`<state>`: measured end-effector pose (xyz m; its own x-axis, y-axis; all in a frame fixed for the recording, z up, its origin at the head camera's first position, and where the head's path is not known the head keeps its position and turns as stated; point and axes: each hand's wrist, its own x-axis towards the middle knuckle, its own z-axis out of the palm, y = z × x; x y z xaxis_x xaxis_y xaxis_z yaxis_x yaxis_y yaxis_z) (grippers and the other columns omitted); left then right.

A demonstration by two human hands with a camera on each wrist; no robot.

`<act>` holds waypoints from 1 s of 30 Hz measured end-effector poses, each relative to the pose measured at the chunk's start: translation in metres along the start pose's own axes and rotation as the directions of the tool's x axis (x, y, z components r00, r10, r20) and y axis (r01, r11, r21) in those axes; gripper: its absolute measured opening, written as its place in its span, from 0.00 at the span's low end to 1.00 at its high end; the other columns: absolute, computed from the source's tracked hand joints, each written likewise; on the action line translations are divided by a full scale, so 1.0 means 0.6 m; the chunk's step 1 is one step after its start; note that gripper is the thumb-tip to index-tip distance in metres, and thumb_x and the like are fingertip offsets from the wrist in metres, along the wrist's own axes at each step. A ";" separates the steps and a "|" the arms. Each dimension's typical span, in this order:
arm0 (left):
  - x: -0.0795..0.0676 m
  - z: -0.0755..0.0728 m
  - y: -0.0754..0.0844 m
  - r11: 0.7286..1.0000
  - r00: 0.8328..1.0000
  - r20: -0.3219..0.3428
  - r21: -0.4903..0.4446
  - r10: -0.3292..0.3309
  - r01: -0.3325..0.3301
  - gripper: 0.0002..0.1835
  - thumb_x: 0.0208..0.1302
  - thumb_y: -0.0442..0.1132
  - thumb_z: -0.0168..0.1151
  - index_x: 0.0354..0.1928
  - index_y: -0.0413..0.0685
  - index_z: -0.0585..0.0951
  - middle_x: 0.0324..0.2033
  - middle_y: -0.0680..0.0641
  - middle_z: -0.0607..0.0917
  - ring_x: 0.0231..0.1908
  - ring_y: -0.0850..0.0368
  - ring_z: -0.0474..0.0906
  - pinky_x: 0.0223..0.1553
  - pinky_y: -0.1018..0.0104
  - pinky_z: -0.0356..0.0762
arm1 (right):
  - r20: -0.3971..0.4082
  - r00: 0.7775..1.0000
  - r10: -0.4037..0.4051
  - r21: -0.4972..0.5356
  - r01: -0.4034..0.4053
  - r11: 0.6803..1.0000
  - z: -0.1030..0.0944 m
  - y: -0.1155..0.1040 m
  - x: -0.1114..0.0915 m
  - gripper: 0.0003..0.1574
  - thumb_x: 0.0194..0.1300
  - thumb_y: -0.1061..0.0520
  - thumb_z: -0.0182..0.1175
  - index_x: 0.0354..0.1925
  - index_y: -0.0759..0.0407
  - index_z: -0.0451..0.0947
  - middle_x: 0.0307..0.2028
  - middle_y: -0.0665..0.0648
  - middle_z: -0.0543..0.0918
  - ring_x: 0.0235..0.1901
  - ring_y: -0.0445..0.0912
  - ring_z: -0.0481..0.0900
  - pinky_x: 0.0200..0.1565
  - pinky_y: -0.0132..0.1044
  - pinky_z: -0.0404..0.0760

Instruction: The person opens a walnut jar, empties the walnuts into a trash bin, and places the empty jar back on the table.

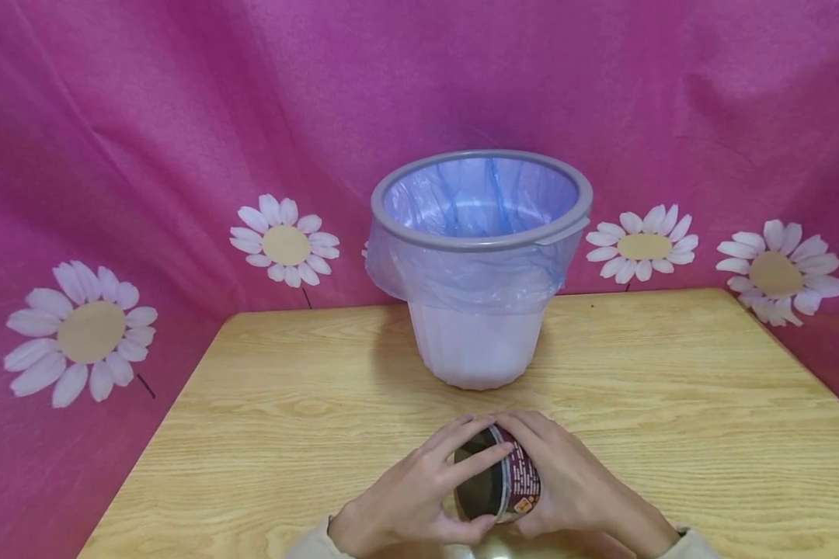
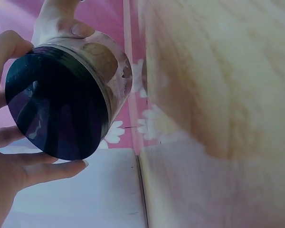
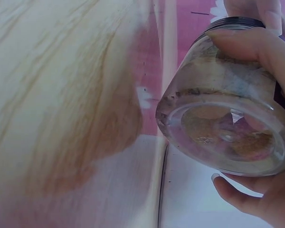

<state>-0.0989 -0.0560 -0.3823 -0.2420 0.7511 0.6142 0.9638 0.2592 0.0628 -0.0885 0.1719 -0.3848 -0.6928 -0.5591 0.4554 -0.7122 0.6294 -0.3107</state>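
Observation:
A clear jar (image 3: 256, 78) with a dark lid (image 2: 61, 104) lies tipped on its side between both hands, low in the head view. My left hand (image 1: 419, 485) grips the lid by its edge, thumb and fingers spread round the rim. Round the jar's body curls my right hand (image 1: 573, 473), beside a dark printed label (image 1: 524, 473). In the right wrist view the round base (image 3: 228, 137) shows through clear, with brownish residue or reflections on the walls. The lid sits on the jar's mouth.
Beyond the hands stands a white bin (image 1: 478, 349) with a grey rim (image 1: 482, 244) and a translucent blue bag (image 1: 461, 276) folded over its edge. It rests on a wood-grain table (image 1: 287, 380). Pink cloth (image 1: 391, 62) with white daisies hangs behind and at the sides.

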 end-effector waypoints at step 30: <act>-0.002 0.000 0.001 1.000 1.000 -0.018 -0.007 -0.021 0.020 0.45 0.47 0.49 0.70 0.68 0.44 0.65 0.67 0.40 0.64 0.64 0.50 0.64 0.64 0.62 0.64 | -0.025 1.000 -0.009 0.034 0.010 0.999 -0.004 -0.002 0.003 0.67 0.16 0.42 0.81 0.61 0.55 0.69 0.53 0.45 0.75 0.49 0.39 0.73 0.46 0.41 0.80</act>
<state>-0.0982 -0.0567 -0.3832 -0.2597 0.7349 0.6265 0.9594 0.2701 0.0809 -0.0888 0.1715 -0.3817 -0.6831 -0.5514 0.4789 -0.7227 0.6049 -0.3343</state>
